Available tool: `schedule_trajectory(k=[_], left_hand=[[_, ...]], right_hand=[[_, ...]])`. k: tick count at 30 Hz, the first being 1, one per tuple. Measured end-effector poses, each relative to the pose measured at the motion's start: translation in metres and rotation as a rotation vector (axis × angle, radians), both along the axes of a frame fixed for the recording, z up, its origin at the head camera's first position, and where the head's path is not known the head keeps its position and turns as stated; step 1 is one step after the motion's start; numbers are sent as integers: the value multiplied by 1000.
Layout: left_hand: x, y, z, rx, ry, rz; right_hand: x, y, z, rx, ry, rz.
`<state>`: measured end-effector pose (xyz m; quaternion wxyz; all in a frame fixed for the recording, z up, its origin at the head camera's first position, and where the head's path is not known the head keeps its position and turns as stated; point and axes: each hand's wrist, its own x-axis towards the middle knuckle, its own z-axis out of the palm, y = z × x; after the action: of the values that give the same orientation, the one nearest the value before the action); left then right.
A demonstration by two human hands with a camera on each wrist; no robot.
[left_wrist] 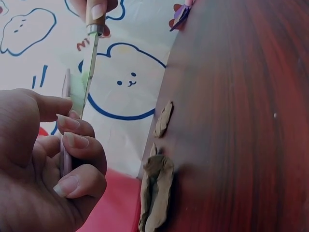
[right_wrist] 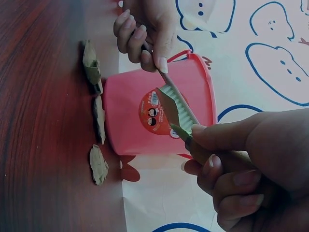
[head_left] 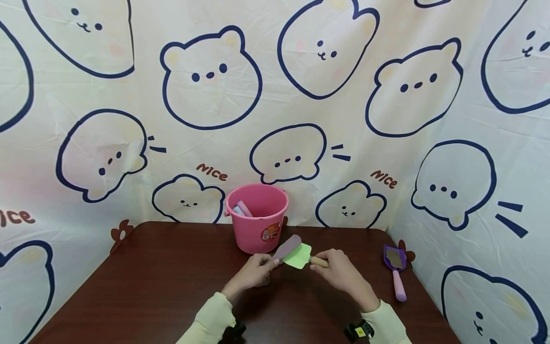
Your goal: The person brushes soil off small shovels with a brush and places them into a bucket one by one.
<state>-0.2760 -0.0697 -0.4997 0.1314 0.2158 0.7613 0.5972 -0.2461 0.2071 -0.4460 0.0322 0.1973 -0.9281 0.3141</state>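
My left hand [head_left: 253, 273] grips a small brush [head_left: 289, 246] with a mauve back; its pale ridged bristles show in the right wrist view. A little trowel [head_left: 299, 257] with a light green blade and wooden handle is held by my right hand [head_left: 341, 273], thumb and fingers round the handle. Brush and blade overlap above the table, the bristles facing the blade right against it. Below them, near the pink bucket [head_left: 253, 234], lie crumpled brown pieces [right_wrist: 98, 164], like clay or dried bark. In the head view the tools hide these pieces.
The bucket stands at the table's back edge with pale pink and blue handles [head_left: 243, 208] inside. On the right lies a purple scoop [head_left: 394, 258] with a pink handle, brown matter in it. A printed cloth [head_left: 210, 95] surrounds the dark wooden table [head_left: 172, 277].
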Motion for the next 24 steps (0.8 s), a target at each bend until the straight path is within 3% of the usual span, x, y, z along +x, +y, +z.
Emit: schedule_trajectory(k=[8,24], left_hand=[[-5,-8,-2,-94,79,56],[-9,-20,0,-91,107,89]], right_hand=[[-1,0,0,-4,-13,-10],[-2,2,0,-4,-5,-20]])
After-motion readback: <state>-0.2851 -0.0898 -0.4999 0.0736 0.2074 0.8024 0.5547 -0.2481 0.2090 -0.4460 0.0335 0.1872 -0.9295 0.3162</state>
